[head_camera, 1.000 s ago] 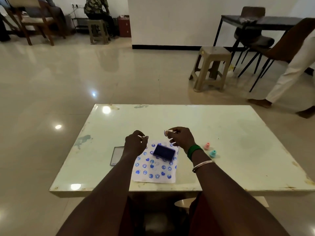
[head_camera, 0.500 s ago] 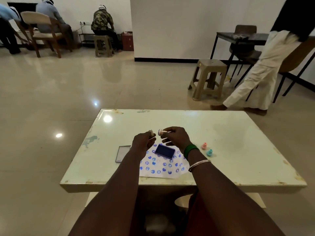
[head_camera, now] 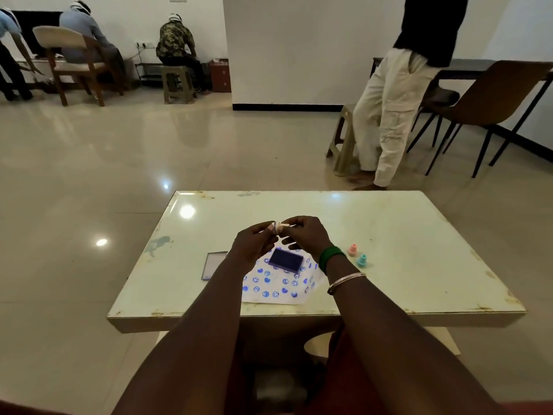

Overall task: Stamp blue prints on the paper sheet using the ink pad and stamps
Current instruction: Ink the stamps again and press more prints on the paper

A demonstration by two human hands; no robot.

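Both hands are raised above the white paper sheet (head_camera: 278,292), which is covered with blue smiley and heart prints. My right hand (head_camera: 309,236) pinches a small white stamp (head_camera: 280,225) held sideways. My left hand (head_camera: 251,245) pinches its left end, fingertips touching the right hand's. An open blue ink pad (head_camera: 285,260) lies on the sheet's far part, just below the hands. A pink stamp (head_camera: 353,250) and a teal stamp (head_camera: 362,260) stand on the table right of my right wrist.
The ink pad's flat lid (head_camera: 213,266) lies left of the sheet on the pale low table (head_camera: 404,241). A person in light trousers (head_camera: 389,115) stands by a stool beyond the far right corner. Chairs and seated people are farther back.
My hands have come together; the small piece in my left hand now meets the stamp in my right. The person in the background walked left to the stool. My head has tilted up.
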